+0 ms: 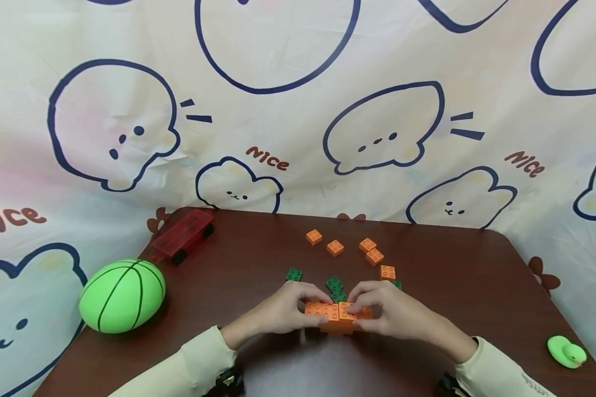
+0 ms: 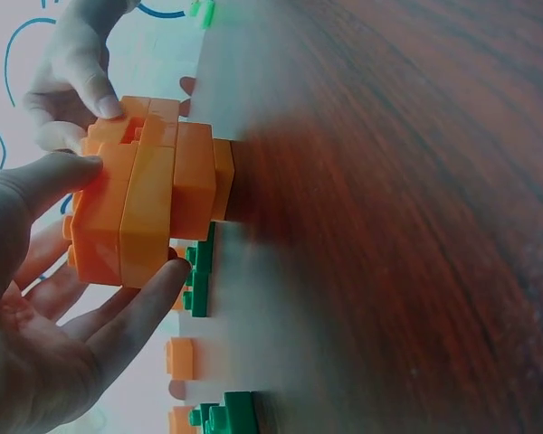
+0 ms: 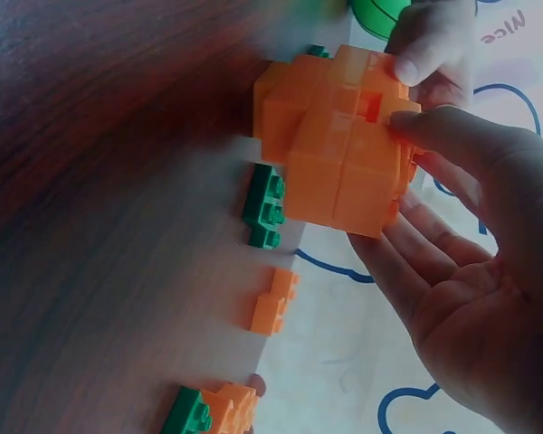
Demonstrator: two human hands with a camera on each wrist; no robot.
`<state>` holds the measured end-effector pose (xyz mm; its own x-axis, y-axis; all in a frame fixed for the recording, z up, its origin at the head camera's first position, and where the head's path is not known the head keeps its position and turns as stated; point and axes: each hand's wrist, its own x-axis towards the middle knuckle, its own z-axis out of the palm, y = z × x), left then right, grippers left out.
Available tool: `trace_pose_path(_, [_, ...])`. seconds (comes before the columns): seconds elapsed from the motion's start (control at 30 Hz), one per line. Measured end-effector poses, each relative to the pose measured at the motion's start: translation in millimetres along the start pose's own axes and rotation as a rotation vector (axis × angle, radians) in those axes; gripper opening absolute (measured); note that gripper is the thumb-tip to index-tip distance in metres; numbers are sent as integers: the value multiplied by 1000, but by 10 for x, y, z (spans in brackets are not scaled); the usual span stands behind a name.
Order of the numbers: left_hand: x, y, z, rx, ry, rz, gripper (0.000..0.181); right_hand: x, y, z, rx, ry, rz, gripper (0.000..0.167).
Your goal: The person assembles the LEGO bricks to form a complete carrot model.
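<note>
An assembly of orange toy bricks (image 1: 330, 312) stands on the table near its front, wider at the top than at its foot. My left hand (image 1: 289, 310) grips its left end, thumb on the near side and fingers round behind. At the right end, my right hand (image 1: 394, 310) holds it the same way, thumb at the near face. The left wrist view shows the stepped underside of the orange bricks (image 2: 195, 181), with a small gap in the top layer. That gap also appears in the right wrist view, beside the thumb (image 3: 434, 127).
Several loose orange bricks (image 1: 335, 248) lie behind the hands, with green bricks (image 1: 335, 286) closer. A green ball (image 1: 122, 296) and a red toy car (image 1: 184, 236) are at left. At the right edge sits a green rubber duck (image 1: 566, 352). A patterned cloth (image 1: 298, 127) hangs behind.
</note>
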<state>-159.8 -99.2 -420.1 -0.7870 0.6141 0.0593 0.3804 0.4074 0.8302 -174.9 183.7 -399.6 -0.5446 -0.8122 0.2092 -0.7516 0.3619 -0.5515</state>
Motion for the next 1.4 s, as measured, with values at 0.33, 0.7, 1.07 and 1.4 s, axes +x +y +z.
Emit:
trace_pose_path(0.33, [13,2,-12,9,-7,-26,25,4,93,69,-18,-99,-1,22])
trace_pose_path(0.7, [26,-4,-19,-9,-13,-12,25,-39,138,170,-25,-59,-17,33])
trace_pose_path(1.07, [23,-39,-3,-39,-17,-18,25,-43,149,198,-29,-29,-48,30])
trace_pose_path(1.4, [23,-31,-12,-27,-12,-5,26,-22,121,185,-39,-50,-2,26])
